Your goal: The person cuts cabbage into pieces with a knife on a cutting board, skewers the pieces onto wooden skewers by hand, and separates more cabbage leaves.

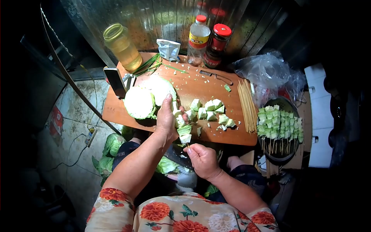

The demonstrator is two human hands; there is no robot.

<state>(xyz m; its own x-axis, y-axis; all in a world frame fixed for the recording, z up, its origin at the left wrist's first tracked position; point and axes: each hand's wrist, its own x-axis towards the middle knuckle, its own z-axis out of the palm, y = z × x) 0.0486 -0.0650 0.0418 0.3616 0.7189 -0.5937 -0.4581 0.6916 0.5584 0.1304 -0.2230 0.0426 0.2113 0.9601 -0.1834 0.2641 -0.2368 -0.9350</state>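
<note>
At far left, at least two whole cabbages point(113, 144) lie beyond the near edge of the tabletop point(112, 113). By its left edge one phone point(114, 82) stands upright, below one jar point(123, 48) of yellow liquid, with green stalks point(148, 65) beside it. Two large cut cabbages point(139, 103) sit together near the front edge. The left hand point(167, 118), over that edge, is partly closed around cabbage chunks point(185, 138) on one skewer point(188, 146); its far fingers are partly hidden. Just off the edge, the right hand point(203, 160) is closed, thumb and finger pinching the skewer's lower end. Right of them lie roughly ten loose pieces point(211, 116); one packet point(169, 50), one bottle point(198, 40) and a red-lidded jar point(220, 36) stand behind. Wood shows between the pieces and one knife point(216, 76), and again before the stick bundle point(246, 106), too dense to count. Past the right edge, a tray point(284, 156) bears several rows of filled skewers point(280, 123).
</note>
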